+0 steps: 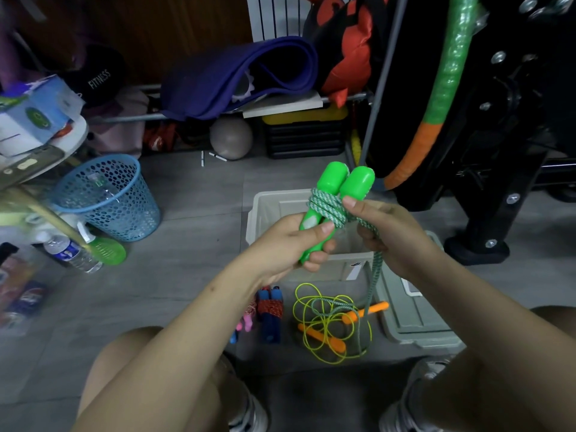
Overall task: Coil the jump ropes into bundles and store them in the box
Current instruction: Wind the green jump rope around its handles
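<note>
Your left hand (296, 241) has its fingers curled tight round the two green jump-rope handles (335, 194), held side by side and upright above the grey plastic box (265, 213) on the floor. Several turns of green-and-white braided rope (327, 207) are wound round the handles just above your thumb. Your right hand (386, 232) pinches that rope beside the coil, fingers curled round it, and the loose rest of it hangs down past the box's front wall to the floor. On the floor between your knees lies a yellow-green jump rope with orange handles (330, 322), uncoiled in loose loops, with the hanging braided rope running across it. Just left of it lies a bundled rope with blue handles (270, 313), and beside that a small pink one (247, 319). The box's lid (414, 319) rests on the floor to the right.
</note>
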